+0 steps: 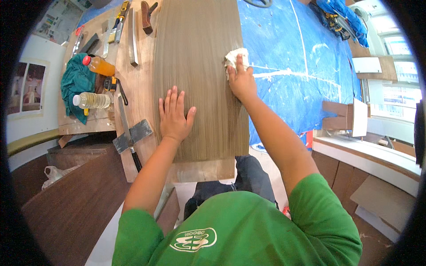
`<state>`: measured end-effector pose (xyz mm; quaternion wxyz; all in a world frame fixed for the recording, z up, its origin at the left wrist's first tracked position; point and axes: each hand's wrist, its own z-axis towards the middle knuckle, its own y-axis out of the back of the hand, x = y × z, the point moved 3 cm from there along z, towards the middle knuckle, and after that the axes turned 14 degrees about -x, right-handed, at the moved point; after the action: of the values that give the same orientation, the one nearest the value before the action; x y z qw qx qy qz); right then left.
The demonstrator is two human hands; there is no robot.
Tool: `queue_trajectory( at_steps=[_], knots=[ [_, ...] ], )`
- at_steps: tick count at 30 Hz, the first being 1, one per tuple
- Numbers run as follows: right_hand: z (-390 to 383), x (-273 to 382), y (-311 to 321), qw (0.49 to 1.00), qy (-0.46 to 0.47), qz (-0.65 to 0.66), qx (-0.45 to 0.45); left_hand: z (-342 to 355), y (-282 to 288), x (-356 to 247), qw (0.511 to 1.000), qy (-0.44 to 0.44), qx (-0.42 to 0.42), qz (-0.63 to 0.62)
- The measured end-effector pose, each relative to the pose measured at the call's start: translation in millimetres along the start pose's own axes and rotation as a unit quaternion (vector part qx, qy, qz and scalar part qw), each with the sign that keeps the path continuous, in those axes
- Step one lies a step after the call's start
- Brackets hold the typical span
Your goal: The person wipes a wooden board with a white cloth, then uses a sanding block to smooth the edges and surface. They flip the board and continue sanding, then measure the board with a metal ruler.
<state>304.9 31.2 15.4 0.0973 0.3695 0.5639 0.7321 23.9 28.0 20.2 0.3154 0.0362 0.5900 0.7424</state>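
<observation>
The left hand (pixel 175 119) lies with fingers apart, the brown board (pixel 199 57) directly beneath them. Under the fingers of the right hand (pixel 242 83), at the board's edge, is a white cloth (pixel 231 57); whether clamped, I cannot tell. It looks soft and light, best bunched; the board seems stiff, probably heavy, best held by its sides.

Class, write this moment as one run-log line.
left hand: palm down on board | right hand: on white cloth, board's right edge
</observation>
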Motion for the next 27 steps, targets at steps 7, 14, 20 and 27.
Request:
queue_trajectory(
  at_steps=[7, 14, 20, 27],
  knots=[
    [151, 26, -33, 0.999, 0.035, 0.026, 0.011, 1, 3, -2, 0.999, 0.032, 0.005, 0.018],
    [299, 45, -71, 0.991, 0.103, 0.072, 0.048, 3, 7, -4, 0.998, 0.045, 0.009, 0.054],
    [366, 52, -99, 0.993, 0.097, 0.069, 0.026, 3, 7, -1, 0.997, 0.053, -0.008, 0.049],
    [388, 53, -92, 0.989, 0.015, 0.097, 0.112, 5, 3, -4, 0.997, 0.056, 0.001, 0.060]
  ],
)
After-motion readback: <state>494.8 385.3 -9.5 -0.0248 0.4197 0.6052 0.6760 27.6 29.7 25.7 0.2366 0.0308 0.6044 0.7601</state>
